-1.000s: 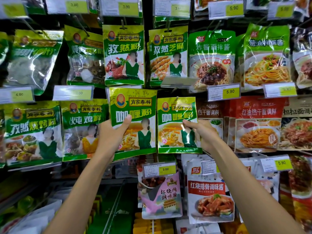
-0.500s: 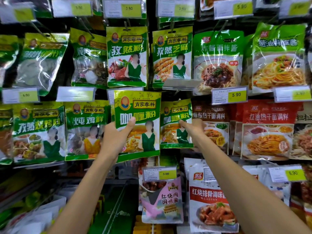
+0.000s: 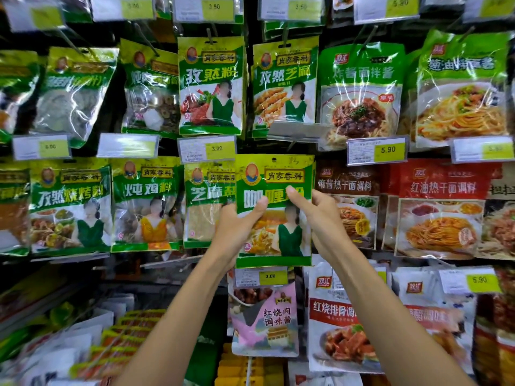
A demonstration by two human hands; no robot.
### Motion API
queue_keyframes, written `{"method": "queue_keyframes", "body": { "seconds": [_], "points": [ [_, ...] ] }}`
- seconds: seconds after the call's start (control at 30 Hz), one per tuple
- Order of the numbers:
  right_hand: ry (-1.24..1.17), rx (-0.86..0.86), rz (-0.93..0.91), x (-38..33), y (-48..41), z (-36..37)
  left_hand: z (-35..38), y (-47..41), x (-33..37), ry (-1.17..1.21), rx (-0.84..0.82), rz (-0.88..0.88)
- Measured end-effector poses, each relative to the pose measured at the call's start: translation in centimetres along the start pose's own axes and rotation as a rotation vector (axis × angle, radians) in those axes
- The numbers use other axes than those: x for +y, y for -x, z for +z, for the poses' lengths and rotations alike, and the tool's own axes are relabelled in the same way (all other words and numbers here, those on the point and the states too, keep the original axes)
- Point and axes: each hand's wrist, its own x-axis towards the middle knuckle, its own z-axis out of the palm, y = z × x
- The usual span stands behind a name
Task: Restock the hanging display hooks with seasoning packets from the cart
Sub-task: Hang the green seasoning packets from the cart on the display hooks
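Observation:
A green and yellow curry seasoning packet (image 3: 274,174) is held up in front of the middle row of hanging packets. My left hand (image 3: 239,227) grips its left side, thumb across the front. My right hand (image 3: 315,215) pinches its right side, thumb on the printed name. The packet's punched hole at the top sits just below a tilted empty label holder (image 3: 295,130). The hook behind the packet is hidden. A sesame packet (image 3: 207,207) hangs directly to the left.
Rows of seasoning and noodle sauce packets (image 3: 359,96) hang on hooks all around, each under a price tag (image 3: 387,150). Red sauce packets (image 3: 440,210) hang to the right. A pink packet (image 3: 264,316) and boxed goods (image 3: 133,332) sit below my forearms.
My left hand carried the curry packet rightward, covering the packet that hung there. My right hand let go of that hanging packet and took hold of the carried one's right side.

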Motion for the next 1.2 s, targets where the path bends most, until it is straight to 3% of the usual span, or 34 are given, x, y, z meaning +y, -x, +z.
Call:
{"method": "queue_keyframes", "body": {
  "seconds": [0.1,0.17,0.33,0.43,0.63,1.0,1.2],
  "points": [
    [-0.013,0.01,-0.019,0.2,-0.1,-0.4,0.5,0.0,-0.1,-0.13,0.018,0.04],
    [-0.017,-0.006,-0.032,0.4,-0.1,-0.9,-0.2,-0.3,0.2,-0.359,0.124,0.259],
    [-0.009,0.023,-0.007,1.3,-0.6,-2.2,-3.5,-2.3,3.6,-0.879,0.752,0.909],
    [-0.006,0.052,-0.011,1.3,-1.2,-2.4,-4.6,-4.9,4.8,-1.129,0.829,1.114],
    [-0.032,0.082,-0.049,-0.1,-2.3,-2.2,-5.5,-8.2,3.5,-1.372,0.698,1.085],
    [-0.012,0.121,0.068,0.4,-4.4,-2.4,-5.9,-9.3,2.6,-1.307,0.712,1.209],
    [0.166,0.212,0.011,1.8,-6.6,-1.4,-6.3,-9.3,2.5,-1.288,0.691,1.243]
  ]
}}
